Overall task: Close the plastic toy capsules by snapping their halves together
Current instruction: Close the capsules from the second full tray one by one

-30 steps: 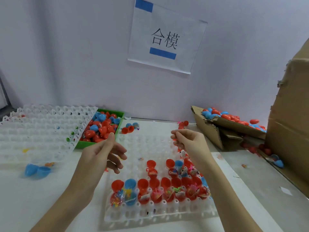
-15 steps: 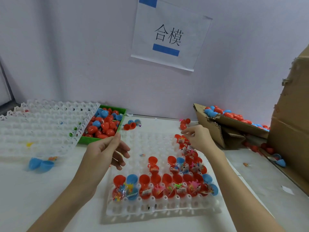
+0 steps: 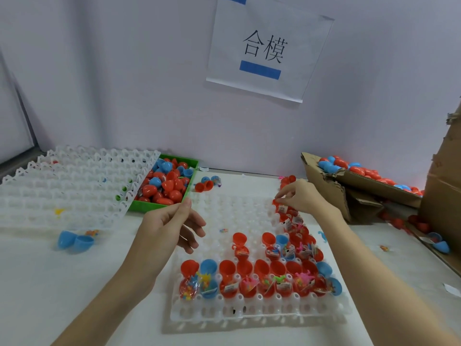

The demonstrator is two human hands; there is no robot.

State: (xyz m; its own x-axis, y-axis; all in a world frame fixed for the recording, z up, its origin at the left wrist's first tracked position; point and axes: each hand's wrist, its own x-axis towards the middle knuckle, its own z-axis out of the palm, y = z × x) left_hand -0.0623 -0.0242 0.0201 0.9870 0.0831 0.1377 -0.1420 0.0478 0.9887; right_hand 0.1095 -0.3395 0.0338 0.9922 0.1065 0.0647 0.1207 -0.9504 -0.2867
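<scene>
1. We saw a white worktop (image 3: 62,283) carrying a white grid tray (image 3: 239,216), with a stack of similar trays (image 3: 74,186) to the left.
2. A green bin (image 3: 192,163) and a cardboard box (image 3: 349,181) held closed capsules.
3. Our left hand (image 3: 169,228) hovered over the tray, fingers loosely spread, holding nothing.
4. Our right hand (image 3: 301,198) pinched a red capsule (image 3: 275,203) at the tray's far right corner.
5. Open capsule halves (image 3: 262,278) filled the tray's near rows.

Left grip (image 3: 172,226) relaxed, right grip (image 3: 296,197) pinching.
</scene>
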